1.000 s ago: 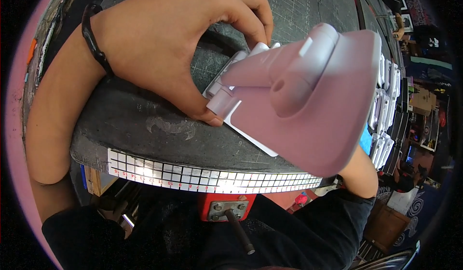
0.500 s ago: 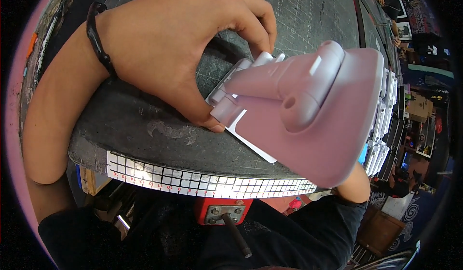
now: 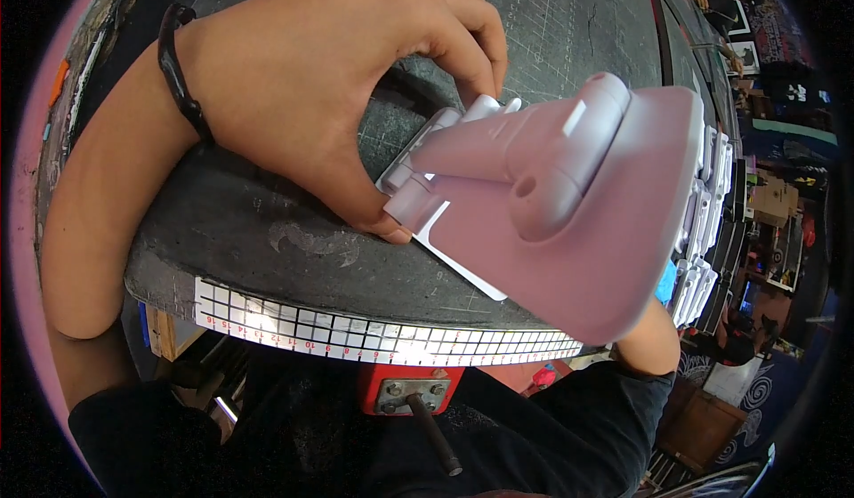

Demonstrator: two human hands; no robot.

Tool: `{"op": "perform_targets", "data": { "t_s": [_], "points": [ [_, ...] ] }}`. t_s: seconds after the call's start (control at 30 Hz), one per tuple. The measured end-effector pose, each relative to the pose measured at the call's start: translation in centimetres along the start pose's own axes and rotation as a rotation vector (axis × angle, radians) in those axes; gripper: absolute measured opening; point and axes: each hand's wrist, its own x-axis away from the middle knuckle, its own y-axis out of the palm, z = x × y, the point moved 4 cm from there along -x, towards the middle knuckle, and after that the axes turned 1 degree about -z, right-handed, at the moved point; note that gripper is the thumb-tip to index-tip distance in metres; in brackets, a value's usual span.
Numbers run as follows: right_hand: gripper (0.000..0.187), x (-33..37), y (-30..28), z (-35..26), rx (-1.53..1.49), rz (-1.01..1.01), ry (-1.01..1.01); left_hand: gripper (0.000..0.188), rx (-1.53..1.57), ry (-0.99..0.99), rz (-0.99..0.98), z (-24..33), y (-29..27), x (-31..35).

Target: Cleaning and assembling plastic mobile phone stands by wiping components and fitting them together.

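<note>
A pale pinkish-lilac folding phone stand (image 3: pixel 605 231) stands tilted on a dark, scuffed board, its broad plate raised toward me and its hinged arm running back to a flat base. My left hand (image 3: pixel 356 98) spans the base end, with the thumb at the near edge and the fingers at the far edge. A black band circles my left wrist. Of my right arm, only the forearm (image 3: pixel 648 342) shows below the plate; the stand's plate hides that hand and its fingers.
A white gridded ruler strip (image 3: pixel 356 336) runs along the board's near edge. Several similar lilac stands (image 3: pixel 698 276) are stacked at the right, near a small blue thing (image 3: pixel 665 283). Below the edge, a metal rod (image 3: pixel 434 436) juts from a red bracket. People sit at the far right.
The stand's raised plate has shifted slightly to the left, and my right forearm has shifted with it. My left hand keeps nearly the same place on the base.
</note>
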Motion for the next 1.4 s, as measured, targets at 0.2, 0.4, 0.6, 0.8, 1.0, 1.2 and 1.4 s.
{"op": "perform_targets", "data": {
  "t_s": [0.2,0.4,0.6,0.8,1.0,1.2,1.4],
  "points": [
    [0.036,0.1,0.0,-0.1,-0.002,0.002,-0.007,0.085,-0.016,-0.005,0.002,0.2,0.2,-0.1],
    [0.034,0.0,0.1,0.1,-0.044,0.004,0.079,0.085,-0.029,0.0,0.003,-0.6,0.0,-0.8],
    [0.031,-0.2,0.4,0.3,-0.106,0.008,0.172,0.086,-0.044,-0.009,0.006,-0.4,0.2,-0.5],
    [0.028,-0.3,0.7,0.5,-0.153,0.012,0.278,0.086,-0.057,0.001,0.006,-0.9,0.2,-0.5],
    [0.026,-0.4,0.6,0.2,-0.204,0.03,0.374,0.086,-0.082,0.002,-0.001,0.1,0.7,-1.0],
    [0.019,-3.4,-1.6,-0.5,-0.264,-0.045,0.392,0.087,-0.114,0.0,-0.021,0.3,0.8,-0.7],
    [0.022,-3.2,-1.4,0.3,-0.392,-0.039,0.448,0.102,0.093,0.063,0.083,-0.9,0.7,-0.1]
  ]
}}
